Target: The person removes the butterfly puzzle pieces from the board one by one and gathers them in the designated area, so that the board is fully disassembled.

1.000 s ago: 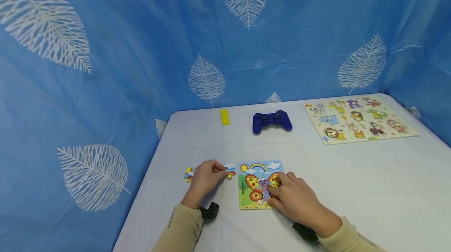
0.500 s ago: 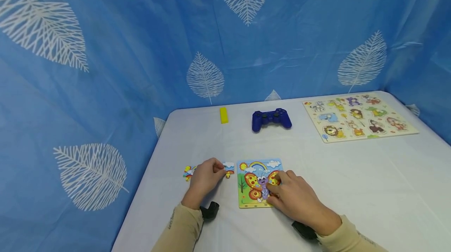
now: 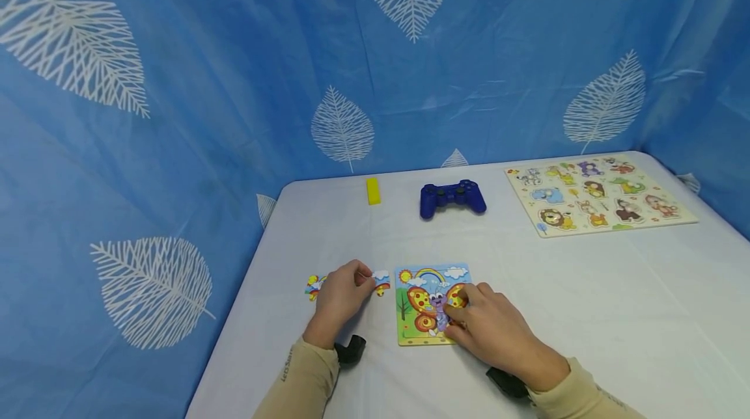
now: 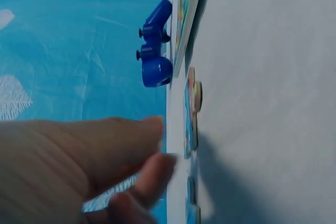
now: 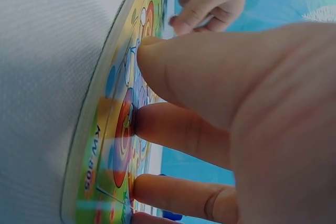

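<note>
A square butterfly jigsaw puzzle (image 3: 413, 337) lies flat at the near middle of the table. My right hand (image 3: 495, 329) rests on its right side. In the right wrist view the thumb and several fingertips (image 5: 149, 119) press on the printed face, the fingers fairly straight. To the left, my left hand (image 3: 340, 297) is low over loose puzzle pieces (image 3: 382, 280), and it hides part of them. Its thumb and forefinger lie near each other, with nothing between them in the left wrist view. One loose piece (image 4: 191, 114) lies just past these fingertips.
At the back stand a yellow block (image 3: 373, 191) and a blue game controller (image 3: 452, 199). An animal peg puzzle board (image 3: 597, 201) lies at the back right. A blue curtain (image 3: 234, 81) with white leaf prints hangs behind the white-covered table (image 3: 586, 302).
</note>
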Available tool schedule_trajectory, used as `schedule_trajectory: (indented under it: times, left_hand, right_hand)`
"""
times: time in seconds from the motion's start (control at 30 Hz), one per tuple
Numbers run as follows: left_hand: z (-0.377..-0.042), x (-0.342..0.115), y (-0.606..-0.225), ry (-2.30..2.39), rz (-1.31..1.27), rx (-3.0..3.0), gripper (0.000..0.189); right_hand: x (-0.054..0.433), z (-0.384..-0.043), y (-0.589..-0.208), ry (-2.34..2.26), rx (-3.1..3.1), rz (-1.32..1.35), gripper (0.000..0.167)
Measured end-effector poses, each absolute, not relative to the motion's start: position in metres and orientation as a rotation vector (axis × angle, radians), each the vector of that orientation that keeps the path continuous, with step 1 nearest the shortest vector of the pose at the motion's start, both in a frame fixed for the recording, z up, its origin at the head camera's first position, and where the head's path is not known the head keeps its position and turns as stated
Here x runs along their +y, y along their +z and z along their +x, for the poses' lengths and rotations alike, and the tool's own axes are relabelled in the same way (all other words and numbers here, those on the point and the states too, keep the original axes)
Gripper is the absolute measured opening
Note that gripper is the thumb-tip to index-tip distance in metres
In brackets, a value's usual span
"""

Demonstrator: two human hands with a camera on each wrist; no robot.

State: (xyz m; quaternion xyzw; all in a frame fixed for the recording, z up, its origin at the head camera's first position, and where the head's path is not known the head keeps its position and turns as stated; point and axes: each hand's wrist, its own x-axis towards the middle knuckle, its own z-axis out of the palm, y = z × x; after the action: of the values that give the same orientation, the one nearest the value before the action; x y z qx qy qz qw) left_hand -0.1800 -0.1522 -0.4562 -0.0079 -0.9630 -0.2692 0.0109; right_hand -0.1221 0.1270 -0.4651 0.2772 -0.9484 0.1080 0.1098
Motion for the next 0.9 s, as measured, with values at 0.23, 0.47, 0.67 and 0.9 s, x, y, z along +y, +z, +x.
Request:
schedule_trajectory:
  times: [0.23,0.47,0.67,0.9]
  left_hand:
    - [-0.177,-0.141,-0.460,-0.931,-0.442,-3.000,0.020]
    - [-0.175,-0.131,-0.466,-0.961,-0.651,-3.094,0.029]
    - [-0.176,-0.132,-0.467,-0.954,-0.643,-3.092,0.029]
    - [-0.177,-0.132,-0.468,-0.895,-0.649,-3.107,0.035]
  right_hand:
    - [0.127,-0.122,-0.464,0.304,-2.814,0.782,0.030]
    - [0.123,-0.124,-0.469,0.427,-2.750,0.796,0.037]
    - [0.119,-0.126,-0.477,0.694,-2.768,1.069,0.061]
    - [0.119,-0.125,-0.483,0.645,-2.827,1.069,0.062]
